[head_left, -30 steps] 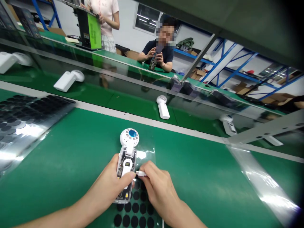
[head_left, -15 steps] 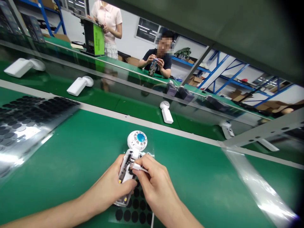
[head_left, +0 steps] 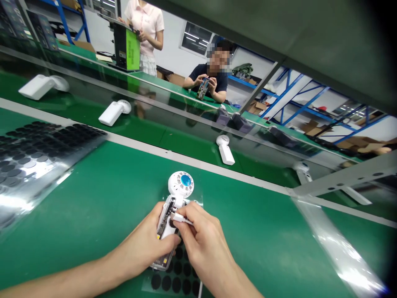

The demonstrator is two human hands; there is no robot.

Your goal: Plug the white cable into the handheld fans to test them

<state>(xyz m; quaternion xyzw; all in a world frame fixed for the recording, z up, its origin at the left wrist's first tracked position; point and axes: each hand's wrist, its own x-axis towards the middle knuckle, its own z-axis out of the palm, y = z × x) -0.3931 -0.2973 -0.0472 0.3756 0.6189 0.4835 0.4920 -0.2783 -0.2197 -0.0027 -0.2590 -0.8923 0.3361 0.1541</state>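
A small white handheld fan [head_left: 181, 184] with a round head and a blue centre lies in my left hand [head_left: 151, 236]. The fingers wrap around its clear-sided body, where dark circuit parts show, and the thumb rests across the front. My right hand [head_left: 203, 231] pinches a white cable plug [head_left: 177, 217] against the middle of the body. Whether the plug sits in a socket I cannot tell. Its cord runs down behind the right hand. Beneath the fan is a clear sheet of black round stickers [head_left: 176, 284], partly covered by my hands.
More sticker sheets [head_left: 34, 161] lie at the left on the green table. Beyond a pale rail [head_left: 173, 155], several white fans, one here [head_left: 225, 150], lie on a green conveyor. Two people are across it, one holding a device [head_left: 202, 88]. A metal post [head_left: 347, 176] stands at the right.
The white fans on the conveyor sit slightly further right in view, while the background also shifts a little. My hands keep the same hold on the fan and plug.
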